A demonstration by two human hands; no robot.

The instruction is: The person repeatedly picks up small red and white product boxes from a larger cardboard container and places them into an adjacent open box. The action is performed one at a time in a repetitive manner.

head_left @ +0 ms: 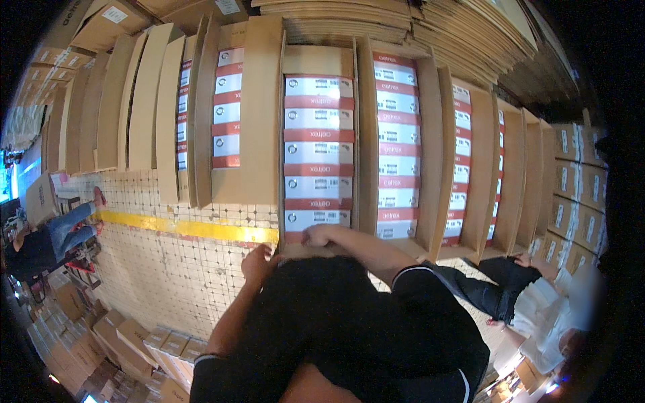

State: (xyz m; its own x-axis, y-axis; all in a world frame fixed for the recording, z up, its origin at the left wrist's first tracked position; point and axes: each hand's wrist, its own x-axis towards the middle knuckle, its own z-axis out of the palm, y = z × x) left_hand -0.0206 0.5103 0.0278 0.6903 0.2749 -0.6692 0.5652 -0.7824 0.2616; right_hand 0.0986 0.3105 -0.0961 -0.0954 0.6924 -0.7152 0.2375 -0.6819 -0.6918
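The tiled floor [154,282] carries a long row of open cartons set side by side, running left to right ahead of the person. Directly in front stands the middle carton [317,60], its long axis pointing straight away from the person's body. Inside it, five red-and-white boxes are visible in a single file along that axis, each lying with its longer visible side crosswise. The nearest box [329,219] sits at the carton's near end, just beyond the right hand [321,234]. That position is judged the governing relation: the box lies ahead and slightly to the right of the right fingers, and the right hand is clearly the nearer one. The right fingers are bent downward over the near end; whether they grip the box, the carton edge or nothing cannot be told. The left hand [256,264] is outside the carton, just beside its near left corner, above the floor and close to the yellow line [188,227]. Its fingers are partly curled toward that corner; contact or grasp cannot be confirmed.
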